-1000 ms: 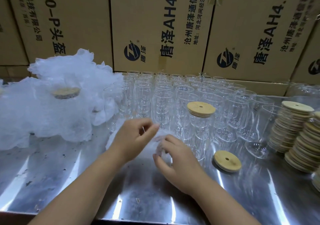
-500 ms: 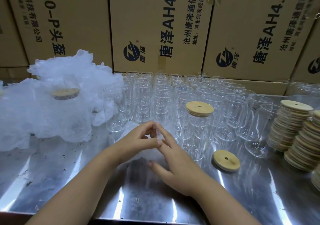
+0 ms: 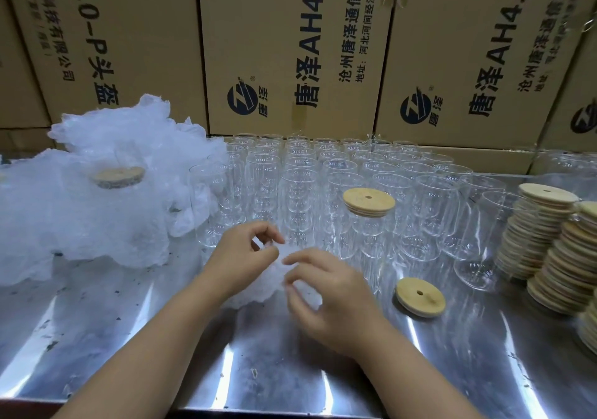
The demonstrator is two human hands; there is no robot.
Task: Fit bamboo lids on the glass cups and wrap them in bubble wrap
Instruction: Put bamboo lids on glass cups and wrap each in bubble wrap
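Separating one bubble wrap sheet [image 3: 255,289] at frame centre: my left hand [image 3: 242,254] pinches its edge; my right hand [image 3: 332,296] curls over it, grip unclear. I should spread it flat before fetching the lidded glass cup [image 3: 371,237], centre right.

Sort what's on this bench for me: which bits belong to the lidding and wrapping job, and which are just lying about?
For the job: clear glass cups; stacked round bamboo lids; loose bamboo lid; lidded cup; white bubble wrap sheet held by left hand and right hand; bubble wrap pile.
Just lying about: brown printed cardboard boxes.
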